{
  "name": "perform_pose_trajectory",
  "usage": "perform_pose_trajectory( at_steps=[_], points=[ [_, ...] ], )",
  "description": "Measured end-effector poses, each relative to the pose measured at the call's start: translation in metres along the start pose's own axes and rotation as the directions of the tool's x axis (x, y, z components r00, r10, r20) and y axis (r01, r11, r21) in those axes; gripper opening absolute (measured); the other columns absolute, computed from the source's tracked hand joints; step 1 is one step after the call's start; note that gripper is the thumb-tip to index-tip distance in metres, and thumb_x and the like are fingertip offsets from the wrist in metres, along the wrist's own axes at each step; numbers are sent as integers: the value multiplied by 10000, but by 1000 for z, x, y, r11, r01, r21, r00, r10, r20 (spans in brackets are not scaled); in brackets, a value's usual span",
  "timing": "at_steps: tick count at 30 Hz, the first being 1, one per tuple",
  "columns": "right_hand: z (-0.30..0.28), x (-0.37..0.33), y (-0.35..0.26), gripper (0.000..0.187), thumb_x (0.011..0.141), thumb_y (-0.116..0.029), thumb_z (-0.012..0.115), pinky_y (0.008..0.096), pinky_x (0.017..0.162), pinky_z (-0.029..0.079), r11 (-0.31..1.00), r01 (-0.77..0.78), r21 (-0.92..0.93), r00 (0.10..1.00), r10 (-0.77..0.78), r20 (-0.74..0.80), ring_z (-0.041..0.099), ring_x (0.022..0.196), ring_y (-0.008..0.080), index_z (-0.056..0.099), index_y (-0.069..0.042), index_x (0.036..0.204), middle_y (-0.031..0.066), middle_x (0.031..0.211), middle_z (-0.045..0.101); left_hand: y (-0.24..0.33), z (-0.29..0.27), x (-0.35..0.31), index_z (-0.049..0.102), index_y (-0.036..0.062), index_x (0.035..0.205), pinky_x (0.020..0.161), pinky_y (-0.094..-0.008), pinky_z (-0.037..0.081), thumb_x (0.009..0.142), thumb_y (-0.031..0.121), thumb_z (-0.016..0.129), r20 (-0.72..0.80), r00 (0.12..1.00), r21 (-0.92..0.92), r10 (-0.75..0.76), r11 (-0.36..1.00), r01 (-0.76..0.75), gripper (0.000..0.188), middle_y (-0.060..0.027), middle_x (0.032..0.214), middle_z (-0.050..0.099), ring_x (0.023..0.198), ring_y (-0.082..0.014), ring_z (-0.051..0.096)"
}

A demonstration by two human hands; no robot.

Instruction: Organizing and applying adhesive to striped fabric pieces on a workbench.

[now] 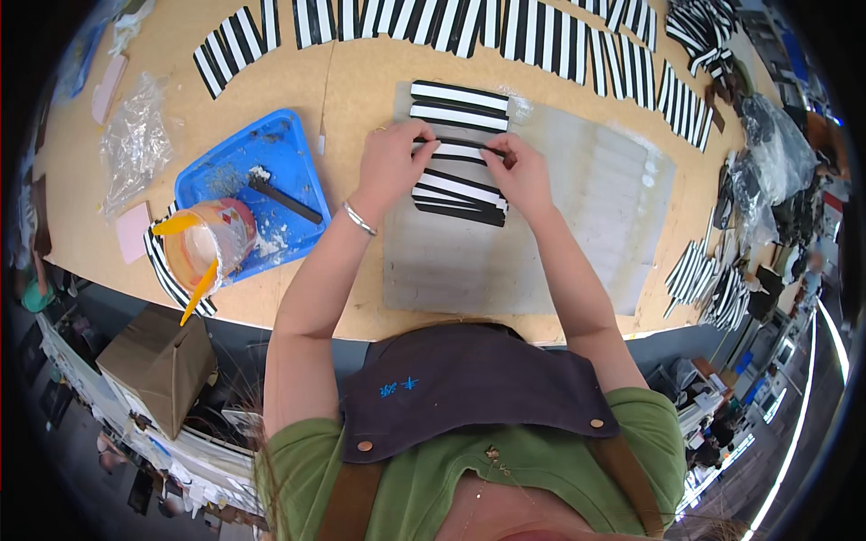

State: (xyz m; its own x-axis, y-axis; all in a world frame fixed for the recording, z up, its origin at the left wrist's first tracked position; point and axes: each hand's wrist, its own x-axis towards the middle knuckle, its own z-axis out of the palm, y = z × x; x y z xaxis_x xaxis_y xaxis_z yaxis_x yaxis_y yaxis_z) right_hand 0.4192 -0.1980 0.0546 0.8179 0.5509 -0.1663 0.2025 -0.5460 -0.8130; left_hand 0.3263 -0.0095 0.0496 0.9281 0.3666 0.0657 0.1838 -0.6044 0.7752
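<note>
Small blue characters [398, 387] are stitched on the bib of my dark apron [487, 401]. My left hand [394, 160] and right hand [520, 176] each pinch narrowly, thumb against fingers, at opposite ends of a black-and-white strip [461, 151]. It lies crosswise between my fingertips, which cover its ends. Beyond it, on the grey mat [595, 216], is a stack of striped pieces [460, 105]; nearer me, more loose strips [458, 198] fan out slightly askew. To my left a blue tray [287, 135] carries a dark, flat stick [285, 199] and whitish crumbs. A tub [233, 225] with yellow handles [200, 293] overlaps its near corner, close to my left forearm. A clear plastic wrapper [135, 140] lies farther left, and a long row of striped pieces [541, 41] curves along the far side of the table [361, 117].
</note>
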Motion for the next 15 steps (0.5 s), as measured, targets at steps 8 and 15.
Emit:
perform_pose_trajectory(
  at_steps=[8, 15],
  points=[
    [9, 20, 12, 151, 781, -176, 737, 225, 555, 456, 994, -72, -87, 986, 58, -155, 537, 559, 79, 655, -57, 825, 11, 631, 598, -11, 12, 12, 635, 95, 786, 690, -375, 476, 754, 173, 716, -107, 994, 156, -5, 988, 22, 116, -68, 779, 655, 770, -289, 598],
    [12, 22, 11, 140, 753, -179, 736, 291, 547, 471, 995, -57, -79, 977, 39, -212, 578, 558, 162, 654, -73, 794, 50, 641, 609, -12, 14, 14, 639, 96, 788, 685, -375, 473, 757, 181, 717, -139, 990, 163, 5, 987, 18, 120, -63, 777, 652, 762, -288, 596]
  ],
)
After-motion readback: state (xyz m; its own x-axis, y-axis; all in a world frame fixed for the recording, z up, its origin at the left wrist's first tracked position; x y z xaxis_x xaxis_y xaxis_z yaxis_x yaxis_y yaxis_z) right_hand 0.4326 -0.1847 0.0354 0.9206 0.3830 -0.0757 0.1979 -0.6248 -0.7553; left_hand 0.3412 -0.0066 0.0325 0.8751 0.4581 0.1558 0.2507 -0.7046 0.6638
